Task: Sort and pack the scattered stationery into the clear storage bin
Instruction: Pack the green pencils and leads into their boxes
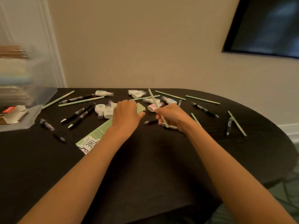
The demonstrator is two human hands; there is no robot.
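Note:
Green pencils, black pens and small white correction-tape dispensers lie scattered over the dark table (pixel 145 159). My right hand (pixel 173 117) grips one green pencil (pixel 153 101) that sticks up and away from me. My left hand (pixel 127 113) rests on a long green-and-white pencil box (pixel 93 136), fingers curled over its far end. The clear storage bin (pixel 21 88) stands at the far left, blurred, with stacked items inside. A cluster of dispensers (pixel 105 109) lies just left of my left hand.
More green pencils (pixel 237 123) and black pens (pixel 204 109) lie on the right half of the table. A torn cardboard packet (pixel 14 113) sits by the bin. A dark screen (pixel 265 25) hangs on the wall. The table edge curves away at the right.

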